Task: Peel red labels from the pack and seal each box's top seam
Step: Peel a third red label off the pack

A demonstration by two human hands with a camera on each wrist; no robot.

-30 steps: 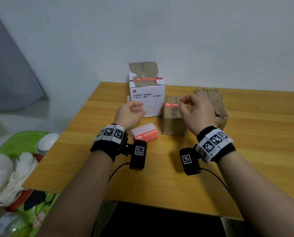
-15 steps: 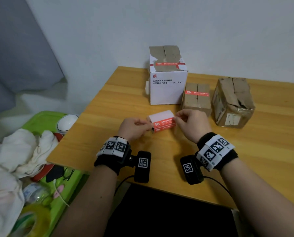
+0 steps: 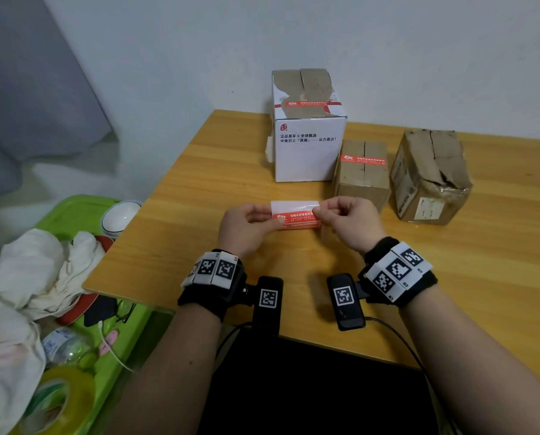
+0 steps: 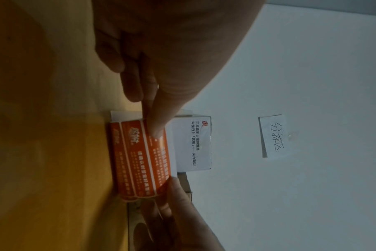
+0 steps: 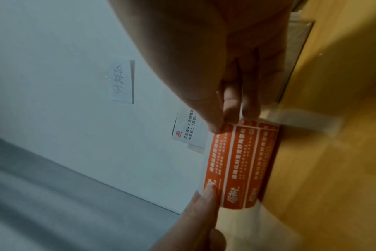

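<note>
Head view: gripping the label pack (image 3: pixel 295 216) above the bench (image 3: pixel 199 196), left hand (image 3: pixel 245 226) pinching its left end, right hand (image 3: pixel 349 221) pinching the right edge with curled fingers (image 5: pixel 215 118). Behind, standing apart: white box (image 3: pixel 308 152), small brown box (image 3: pixel 363 174), crumpled brown box (image 3: pixel 430 177).

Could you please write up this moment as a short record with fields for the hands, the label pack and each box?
left hand: pinches the left end of the label pack
right hand: pinches the pack's right end, at a red label's corner
label pack: held between both hands above the table
white box: red label across top seam
small brown box: red label across top seam
large brown box: no label visible
</note>
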